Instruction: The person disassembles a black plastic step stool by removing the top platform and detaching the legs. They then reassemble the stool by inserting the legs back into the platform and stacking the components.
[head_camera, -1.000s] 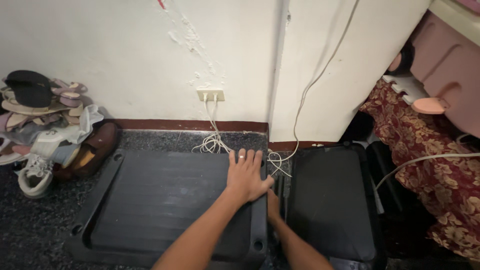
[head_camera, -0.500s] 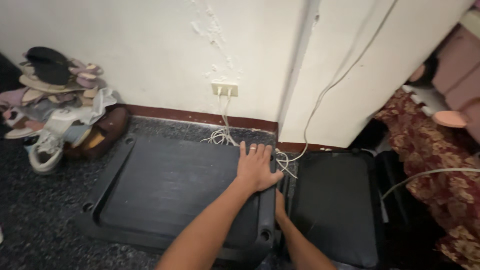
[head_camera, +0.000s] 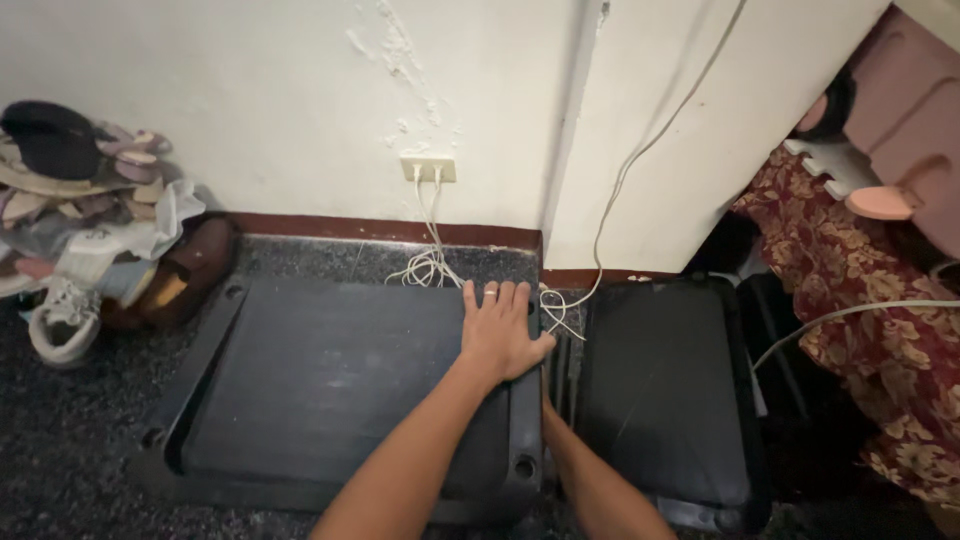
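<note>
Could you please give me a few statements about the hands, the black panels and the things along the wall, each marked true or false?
1. The left hand lies flat on the larger black panel. True.
2. The right hand is in plain sight on the smaller black panel. False: it reaches down into the gap between the panels, out of sight.
3. Two white plugs sit in the wall socket. True.
4. The pile of shoes is at the right. False: it is at the left.
</note>
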